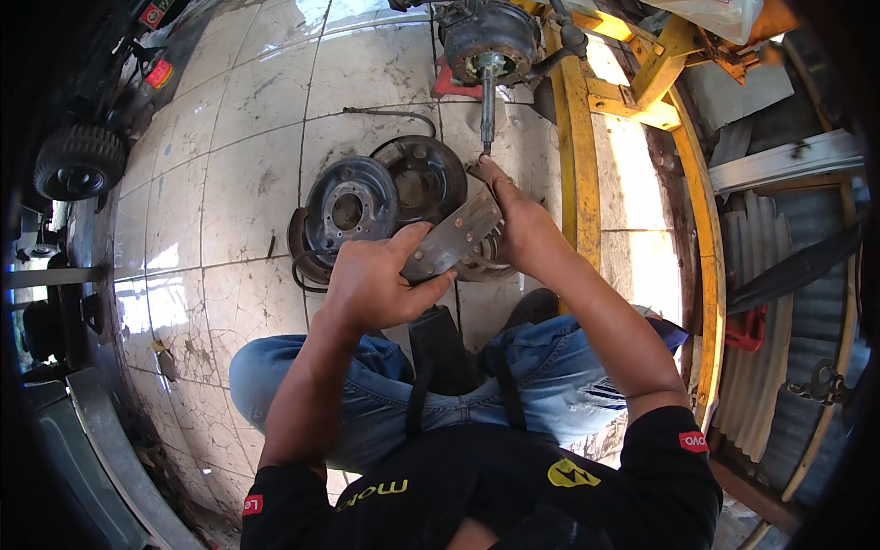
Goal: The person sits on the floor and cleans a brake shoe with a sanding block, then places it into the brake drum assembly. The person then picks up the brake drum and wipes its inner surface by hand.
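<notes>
Between my two hands is a curved grey brake shoe [456, 236] with rivets along its lining face. My left hand [374, 282] is closed on its lower left end, thumb above and fingers below. My right hand [529, 227] grips the upper right end, its fingers partly hidden. Just beyond my hands, round dark brake backing plates [351, 188] lie overlapping on the tiled floor. Another curved brake shoe [299, 240] rests against their left side. Farther off, a hub with a long metal shaft [489, 105] points toward me.
On the right stands a yellow metal frame [577, 170]. A curved rod or hose [394, 114] lies beyond the plates. At the far left is a vehicle wheel [80, 162]. Corrugated sheets [759, 321] lean at the right, near a red plastic object [746, 328].
</notes>
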Demonstrator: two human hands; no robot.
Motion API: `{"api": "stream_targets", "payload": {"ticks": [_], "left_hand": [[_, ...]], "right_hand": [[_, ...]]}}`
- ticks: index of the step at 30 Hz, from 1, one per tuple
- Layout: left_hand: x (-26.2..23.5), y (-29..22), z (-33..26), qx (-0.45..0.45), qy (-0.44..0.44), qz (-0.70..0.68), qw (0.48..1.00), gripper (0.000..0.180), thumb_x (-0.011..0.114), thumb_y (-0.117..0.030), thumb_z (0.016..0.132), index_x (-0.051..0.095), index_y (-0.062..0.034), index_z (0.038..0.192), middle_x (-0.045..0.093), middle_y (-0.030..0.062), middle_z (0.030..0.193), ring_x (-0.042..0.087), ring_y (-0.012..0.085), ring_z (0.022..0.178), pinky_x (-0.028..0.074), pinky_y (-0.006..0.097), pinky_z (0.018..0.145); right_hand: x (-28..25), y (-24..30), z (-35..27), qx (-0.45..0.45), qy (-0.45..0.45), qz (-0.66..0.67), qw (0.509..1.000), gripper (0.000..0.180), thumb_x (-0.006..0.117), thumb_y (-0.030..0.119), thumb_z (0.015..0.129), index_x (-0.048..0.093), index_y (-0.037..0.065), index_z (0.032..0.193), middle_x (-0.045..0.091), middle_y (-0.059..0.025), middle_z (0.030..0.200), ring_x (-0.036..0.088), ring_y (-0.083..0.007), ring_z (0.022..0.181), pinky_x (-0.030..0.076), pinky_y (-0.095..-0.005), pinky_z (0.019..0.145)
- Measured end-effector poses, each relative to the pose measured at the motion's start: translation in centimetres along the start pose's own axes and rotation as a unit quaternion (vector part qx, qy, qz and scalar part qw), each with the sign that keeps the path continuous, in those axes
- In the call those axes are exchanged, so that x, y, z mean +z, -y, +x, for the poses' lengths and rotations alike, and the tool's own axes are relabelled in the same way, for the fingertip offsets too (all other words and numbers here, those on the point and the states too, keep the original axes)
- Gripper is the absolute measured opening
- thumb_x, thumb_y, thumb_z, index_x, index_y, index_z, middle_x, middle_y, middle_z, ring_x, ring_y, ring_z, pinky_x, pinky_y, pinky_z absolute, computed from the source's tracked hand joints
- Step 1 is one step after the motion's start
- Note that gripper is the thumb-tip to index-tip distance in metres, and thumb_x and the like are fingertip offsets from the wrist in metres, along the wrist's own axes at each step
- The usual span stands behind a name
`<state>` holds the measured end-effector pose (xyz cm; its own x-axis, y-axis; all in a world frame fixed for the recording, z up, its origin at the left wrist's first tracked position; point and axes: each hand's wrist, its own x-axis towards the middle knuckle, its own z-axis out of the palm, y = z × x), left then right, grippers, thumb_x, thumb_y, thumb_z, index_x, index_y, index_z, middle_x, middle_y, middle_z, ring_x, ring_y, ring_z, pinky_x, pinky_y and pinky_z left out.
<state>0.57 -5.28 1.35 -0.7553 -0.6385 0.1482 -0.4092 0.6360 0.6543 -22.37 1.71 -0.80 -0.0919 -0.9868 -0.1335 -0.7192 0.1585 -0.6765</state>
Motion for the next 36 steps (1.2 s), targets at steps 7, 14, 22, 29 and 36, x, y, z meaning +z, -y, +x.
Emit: {"api": "stream_targets", "payload": {"ticks": [7,14,22,29,36], "left_hand": [[-0.5,-0.2,0.6,-0.045,-0.009,-0.005,0.999,0.055,0.082,-0.029,0.073,0.064,0.0062,0.111,0.07,0.0228,0.084,0.072,0.0345,0.076,0.056,0.036,0.067],[-0.6,-0.3,1.0,-0.087,0.003,-0.014,0.996,0.053,0.08,-0.029,0.075,0.064,0.0034,0.113,0.07,0.0213,0.085,0.072,0.0337,0.078,0.056,0.036,0.068],[-0.6,-1.0,0.7,-0.108,0.027,-0.026,0.993,0.053,0.08,-0.029,0.075,0.063,0.0029,0.114,0.071,0.0196,0.084,0.072,0.0325,0.078,0.056,0.035,0.07],[0.1,-0.2,0.3,-0.085,-0.022,-0.033,0.996,0.056,0.08,-0.03,0.076,0.062,0.0043,0.116,0.071,0.0202,0.082,0.073,0.032,0.078,0.056,0.034,0.07],[-0.4,-0.4,0.7,-0.046,-0.027,-0.026,0.998,0.057,0.081,-0.03,0.075,0.062,0.0064,0.114,0.071,0.0203,0.083,0.073,0.0325,0.079,0.056,0.035,0.069]], "right_hand": [[0.7,0.0,-0.7,-0.056,-0.048,-0.012,0.997,0.091,0.058,-0.015,0.07,0.022,0.002,0.152,0.038,-0.0255,0.149,0.045,-0.0402,0.131,0.043,-0.0417,0.107],[0.5,0.4,-0.9,-0.046,-0.047,-0.013,0.998,0.089,0.057,-0.016,0.07,0.024,0.0,0.151,0.038,-0.0263,0.148,0.044,-0.0407,0.132,0.043,-0.0418,0.107],[0.7,-0.5,-0.4,-0.055,-0.041,-0.013,0.998,0.087,0.055,-0.016,0.069,0.024,-0.003,0.15,0.038,-0.0261,0.148,0.043,-0.0402,0.133,0.041,-0.042,0.109],[0.8,-0.4,-0.1,-0.071,-0.057,-0.006,0.996,0.084,0.053,-0.018,0.069,0.028,-0.003,0.148,0.037,-0.0263,0.149,0.043,-0.0398,0.133,0.04,-0.041,0.11],[0.1,0.5,-0.7,-0.065,-0.055,0.005,0.996,0.082,0.054,-0.018,0.068,0.031,-0.003,0.146,0.037,-0.0255,0.149,0.04,-0.0387,0.136,0.039,-0.0402,0.111]]}}
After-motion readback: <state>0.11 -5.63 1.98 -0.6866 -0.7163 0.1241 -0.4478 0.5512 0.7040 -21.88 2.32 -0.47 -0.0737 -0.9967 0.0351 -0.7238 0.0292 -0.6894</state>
